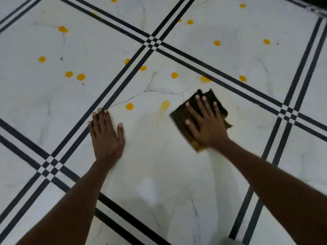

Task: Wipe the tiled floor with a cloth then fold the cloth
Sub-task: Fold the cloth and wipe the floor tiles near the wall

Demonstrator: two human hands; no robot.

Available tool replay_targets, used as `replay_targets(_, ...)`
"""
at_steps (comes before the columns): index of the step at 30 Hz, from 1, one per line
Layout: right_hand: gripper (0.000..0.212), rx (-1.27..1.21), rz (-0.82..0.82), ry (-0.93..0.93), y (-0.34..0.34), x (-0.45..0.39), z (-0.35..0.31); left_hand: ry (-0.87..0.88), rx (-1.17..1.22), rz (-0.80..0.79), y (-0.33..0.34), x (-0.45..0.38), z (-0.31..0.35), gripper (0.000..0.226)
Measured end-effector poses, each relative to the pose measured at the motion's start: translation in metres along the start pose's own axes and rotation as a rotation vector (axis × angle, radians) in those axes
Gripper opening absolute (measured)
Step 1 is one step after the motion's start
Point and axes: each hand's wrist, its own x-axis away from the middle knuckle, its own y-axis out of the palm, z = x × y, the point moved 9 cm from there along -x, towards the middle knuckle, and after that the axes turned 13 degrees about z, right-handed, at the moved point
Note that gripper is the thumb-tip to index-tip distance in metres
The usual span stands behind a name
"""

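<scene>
A white marble-look tiled floor (pixel 53 103) crossed by black double lines is seen. A dark folded cloth (pixel 182 115) is pressed flat at right centre under the spread right hand (pixel 207 123). The left hand (pixel 105 133) is laid flat, holding nothing. Yellow spots (pixel 81 77) are scattered farther off.

White marbled floor (pixel 159 165), black double stripes (pixel 123 82); yellow spots (pixel 81 77); dark olive cloth (pixel 180 115).

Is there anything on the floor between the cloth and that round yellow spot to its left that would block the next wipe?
Nothing visible does. The cloth lies flat under the right hand; between it and the round yellow spot is only bare tile with a smeared yellow streak. The left hand rests flat on the floor, below that path.
</scene>
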Motion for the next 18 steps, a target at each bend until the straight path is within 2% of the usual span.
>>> replay_targets(2,0.066,0.021,0.057,0.199,0.01,-0.06,0.014,-0.006,-0.008,0.004,0.001,0.0,-0.001,0.07)
replay_targets(4,0.068,-0.003,0.067,0.23,0.025,-0.109,-0.023,-0.004,-0.017,0.017,0.002,-0.001,-0.003,0.068)
replay_targets(5,0.067,-0.028,0.073,0.155,0.029,-0.118,-0.058,0.0,-0.009,0.017,0.004,-0.003,-0.004,0.066)
replay_targets(7,0.065,-0.09,0.049,-0.119,0.025,-0.093,-0.13,-0.002,0.009,0.027,0.003,-0.003,-0.005,0.063)
replay_targets(8,0.065,-0.11,0.029,-0.248,0.02,-0.066,-0.148,-0.005,0.011,0.04,0.002,-0.002,-0.005,0.062)
replay_targets(10,0.065,-0.143,-0.043,-0.388,0.011,-0.019,-0.137,-0.018,0.018,0.049,-0.001,-0.002,-0.004,0.061)
replay_targets(12,0.065,-0.125,-0.047,-0.324,0.009,-0.028,-0.086,-0.032,0.004,0.029,-0.001,-0.004,-0.004,0.061)
replay_targets(15,0.068,-0.048,-0.003,0.026,0.03,-0.133,-0.027,-0.02,-0.053,0.005,0.002,-0.003,-0.004,0.063)
replay_targets(17,0.07,-0.084,-0.04,0.126,0.048,-0.197,-0.048,-0.007,-0.055,-0.001,0.003,-0.003,-0.004,0.064)
replay_targets(18,0.069,-0.077,-0.04,0.094,0.054,-0.214,-0.078,0.003,-0.06,0.003,0.003,-0.003,-0.003,0.064)
